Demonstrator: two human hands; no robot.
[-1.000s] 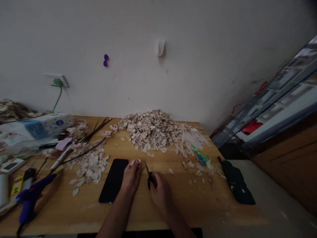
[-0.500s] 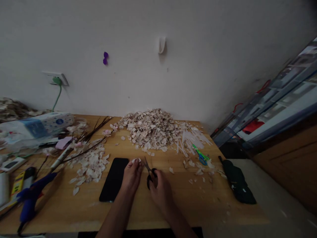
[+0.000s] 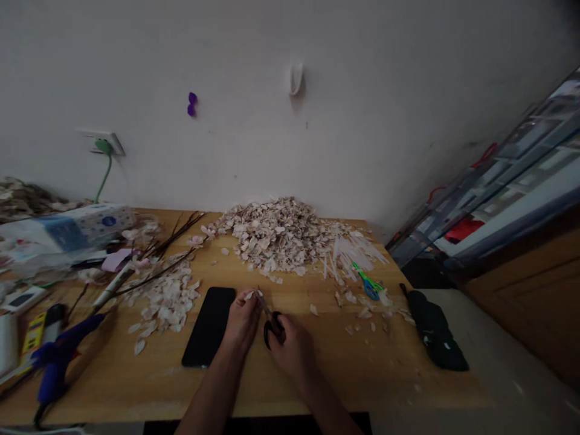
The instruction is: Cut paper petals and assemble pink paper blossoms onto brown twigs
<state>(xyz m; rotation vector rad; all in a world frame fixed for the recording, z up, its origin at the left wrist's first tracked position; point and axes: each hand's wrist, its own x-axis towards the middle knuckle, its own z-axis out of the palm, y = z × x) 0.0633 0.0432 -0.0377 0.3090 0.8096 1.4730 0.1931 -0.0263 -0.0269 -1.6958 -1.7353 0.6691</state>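
Note:
Pinched in the fingertips of my left hand (image 3: 241, 317) is a small pale petal (image 3: 249, 295). My right hand (image 3: 292, 347) grips the black handles of a pair of scissors (image 3: 267, 312), whose blades reach up to the petal and look nearly closed. Just left of my left hand lies a black phone (image 3: 209, 327). Beyond both hands rises a large heap of pale dried petals (image 3: 281, 235). A smaller scatter of petals (image 3: 168, 302) spreads to the left of the phone.
The wooden table (image 3: 353, 374) bears a blue glue gun (image 3: 58, 356), dark branches (image 3: 158, 275), a tissue pack (image 3: 86, 225), green-and-blue scissors (image 3: 369, 285), white strips (image 3: 353, 251) and a dark green pouch (image 3: 437, 332). A wall stands behind; a rack (image 3: 507, 175) is at right.
The scissor blades have closed from spread apart and now meet the petal at my left fingertips. My right hand has shifted slightly, and its fingers have drawn the handles together.

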